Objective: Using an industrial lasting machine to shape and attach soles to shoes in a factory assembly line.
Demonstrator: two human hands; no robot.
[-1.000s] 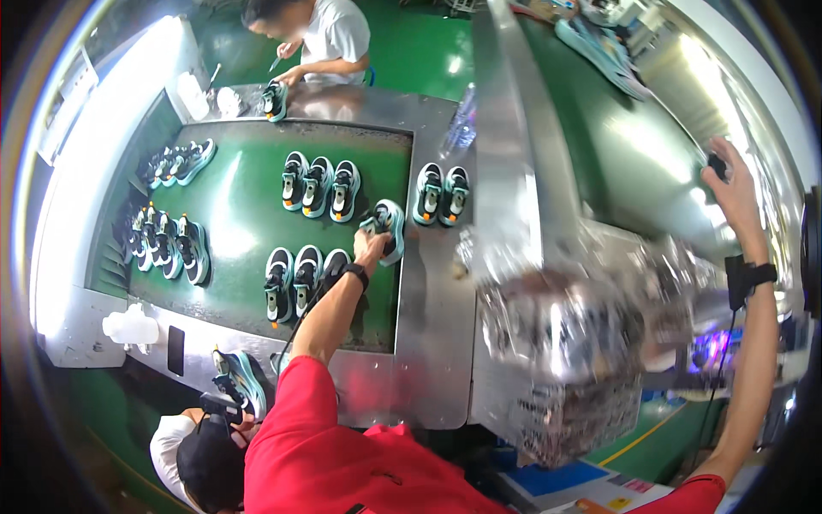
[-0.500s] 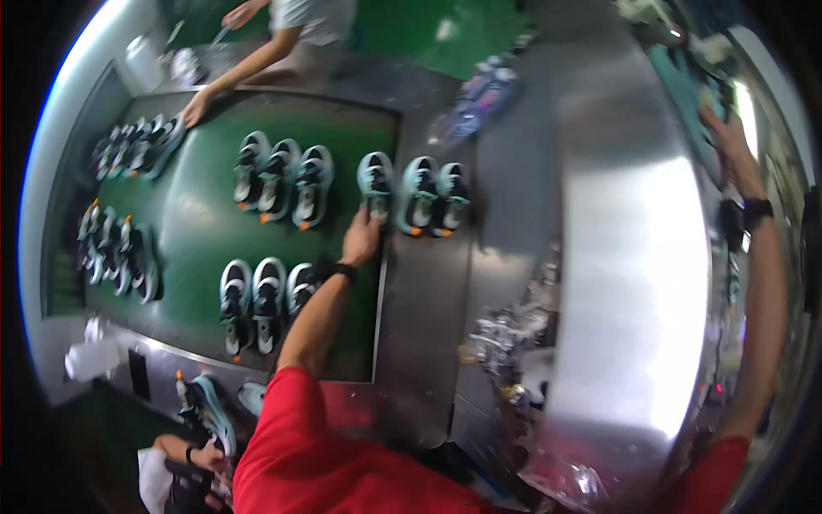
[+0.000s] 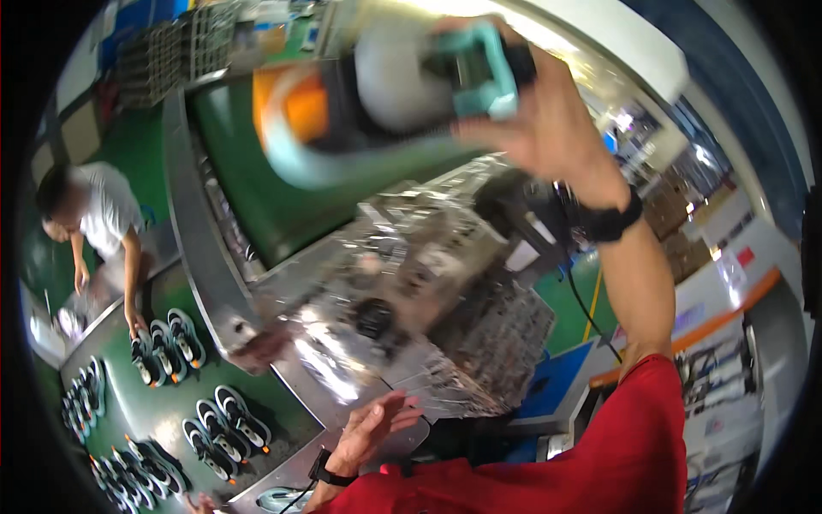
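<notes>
Right hand (image 3: 556, 133): its fingers grasp one end of the raised shoe (image 3: 398, 94), by the teal part, with the thumb underneath.
Raised shoe: up close before the camera, above the far belt (image 3: 272, 214) as seen from here and touching no surface that I can make out; orange shows at its other end.
Left hand (image 3: 370, 435): fingers spread and released, nothing seen in them, just beside the plastic-wrapped bundle (image 3: 479, 343).
Shoe in progress: one is lifted and not set down; I judge its handling to be partway through.
Shoes on the near belt (image 3: 141, 409): an upper trio (image 3: 167, 347), a middle trio (image 3: 226, 435) and two more rows at the left remain out of this person's hands; whether any are finished, I cannot tell.
Co-worker in white (image 3: 107, 210): one hand is at the upper trio.
Blurred: the raised shoe's details, and the right fingertips behind its teal part.
Cut off or crowded: the pale shoe (image 3: 282, 499) and another hand (image 3: 204, 504) at the lower edge; the left rows overlap too tightly to count.
Under the plastic: glare and creases hide the contents.
</notes>
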